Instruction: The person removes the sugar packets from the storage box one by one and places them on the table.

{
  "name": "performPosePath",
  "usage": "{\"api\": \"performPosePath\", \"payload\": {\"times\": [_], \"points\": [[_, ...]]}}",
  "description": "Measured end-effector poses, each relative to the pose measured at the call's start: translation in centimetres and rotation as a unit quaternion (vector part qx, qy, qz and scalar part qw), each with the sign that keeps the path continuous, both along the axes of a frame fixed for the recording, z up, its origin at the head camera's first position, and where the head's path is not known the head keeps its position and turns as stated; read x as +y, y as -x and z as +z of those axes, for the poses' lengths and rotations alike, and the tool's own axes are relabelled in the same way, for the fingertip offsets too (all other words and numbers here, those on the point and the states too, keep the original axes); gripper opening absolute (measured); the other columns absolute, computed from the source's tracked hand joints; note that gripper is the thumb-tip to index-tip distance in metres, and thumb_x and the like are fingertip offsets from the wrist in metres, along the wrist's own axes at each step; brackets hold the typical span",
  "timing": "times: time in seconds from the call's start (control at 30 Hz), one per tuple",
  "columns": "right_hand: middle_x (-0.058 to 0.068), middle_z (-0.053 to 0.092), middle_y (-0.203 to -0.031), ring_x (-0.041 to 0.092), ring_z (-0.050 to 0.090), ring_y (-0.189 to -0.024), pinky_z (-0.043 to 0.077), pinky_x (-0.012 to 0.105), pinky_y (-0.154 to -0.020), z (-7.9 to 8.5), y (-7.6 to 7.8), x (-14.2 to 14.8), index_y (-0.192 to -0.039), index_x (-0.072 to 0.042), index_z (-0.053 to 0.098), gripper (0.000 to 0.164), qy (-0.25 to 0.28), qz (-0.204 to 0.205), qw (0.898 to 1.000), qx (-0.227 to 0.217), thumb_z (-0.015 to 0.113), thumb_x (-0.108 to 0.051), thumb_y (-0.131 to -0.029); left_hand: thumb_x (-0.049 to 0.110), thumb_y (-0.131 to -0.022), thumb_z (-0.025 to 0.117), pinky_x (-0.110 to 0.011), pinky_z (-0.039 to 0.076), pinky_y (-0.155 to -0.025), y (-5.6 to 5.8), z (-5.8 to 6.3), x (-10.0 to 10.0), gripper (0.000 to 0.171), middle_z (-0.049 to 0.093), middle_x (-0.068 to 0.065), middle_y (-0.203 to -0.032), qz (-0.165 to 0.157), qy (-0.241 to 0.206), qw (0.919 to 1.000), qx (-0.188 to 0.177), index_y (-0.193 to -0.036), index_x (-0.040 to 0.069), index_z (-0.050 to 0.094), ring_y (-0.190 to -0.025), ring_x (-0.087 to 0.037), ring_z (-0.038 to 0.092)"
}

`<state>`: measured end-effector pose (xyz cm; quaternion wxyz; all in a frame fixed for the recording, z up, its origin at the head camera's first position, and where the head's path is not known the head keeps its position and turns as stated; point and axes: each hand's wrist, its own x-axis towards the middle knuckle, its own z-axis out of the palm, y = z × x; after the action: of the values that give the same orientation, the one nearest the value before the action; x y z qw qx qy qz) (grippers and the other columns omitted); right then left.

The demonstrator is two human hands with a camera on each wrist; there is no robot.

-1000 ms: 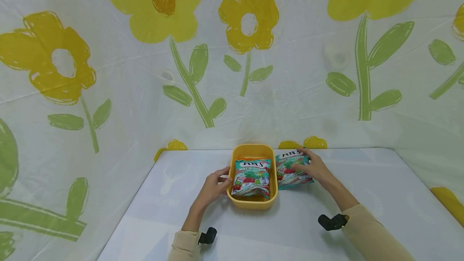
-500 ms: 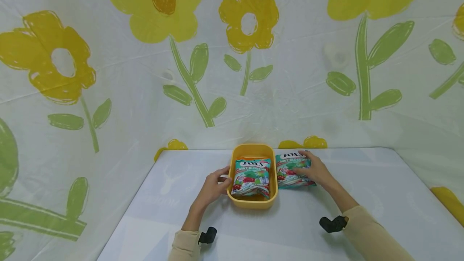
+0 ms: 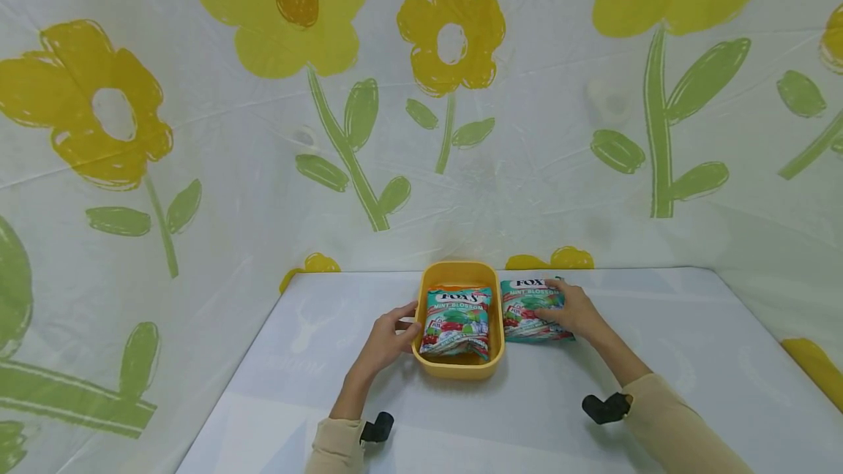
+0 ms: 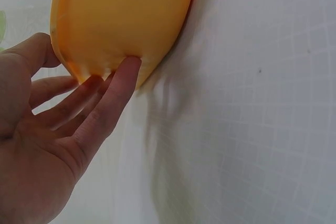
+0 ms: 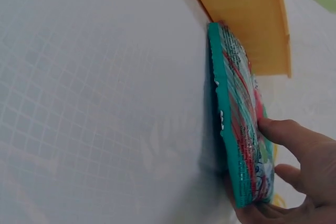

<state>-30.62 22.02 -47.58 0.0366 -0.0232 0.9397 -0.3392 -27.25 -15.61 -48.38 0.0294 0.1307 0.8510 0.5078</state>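
Observation:
A yellow plastic container [image 3: 459, 371] stands on the table, with a teal Fox's Mint Blossom candy bag [image 3: 454, 324] lying inside. My left hand [image 3: 387, 339] is at the container's left side; in the left wrist view its fairly straight fingers [image 4: 113, 95] touch the outer wall. Right beside the container lies a second Fox's candy bag [image 3: 522, 313], face up on the table. My right hand [image 3: 576, 311] holds this bag at its right side. In the right wrist view the thumb [image 5: 286, 135] presses its printed face, and other fingers reach to its edge, partly hidden.
The white table [image 3: 527, 415] reaches back to a flower-printed cloth [image 3: 527, 167] hanging behind it. A black wrist mount [image 3: 377, 428] sits on the left forearm, and another black mount [image 3: 606, 407] on the right one.
The second bag has straightened and come down flatter beside the container, its far end shifting slightly nearer. My right hand has moved slightly with it; the left hand and container stay in place.

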Motion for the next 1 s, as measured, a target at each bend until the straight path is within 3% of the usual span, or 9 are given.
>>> {"api": "performPosePath", "payload": {"times": [0.33, 1.0], "points": [[0.04, 0.036, -0.141, 0.053, 0.042, -0.126, 0.041, 0.068, -0.103, 0.4, -0.3, -0.2, -0.146, 0.001, 0.039, 0.076, -0.034, -0.003, 0.999, -0.001, 0.073, -0.034, -0.086, 0.018, -0.097, 0.06, -0.026, 0.062, -0.065, 0.0, -0.1, 0.0, 0.052, 0.057, -0.021, -0.135, -0.002, 0.0, 1.0, 0.001, -0.145, 0.006, 0.046, -0.113, -0.035, 0.063], [0.041, 0.043, -0.132, 0.054, 0.054, -0.112, 0.05, 0.068, -0.089, 1.3, -1.0, -0.3, -0.138, 0.004, 0.049, 0.067, -0.112, 0.014, 0.993, 0.02, 0.072, -0.034, -0.087, 0.02, -0.098, 0.059, -0.026, 0.062, -0.066, 0.0, 0.1, 0.0, 0.051, 0.057, -0.019, -0.136, -0.003, -0.004, 1.0, -0.004, -0.146, 0.008, 0.046, -0.113, -0.033, 0.063]]}}
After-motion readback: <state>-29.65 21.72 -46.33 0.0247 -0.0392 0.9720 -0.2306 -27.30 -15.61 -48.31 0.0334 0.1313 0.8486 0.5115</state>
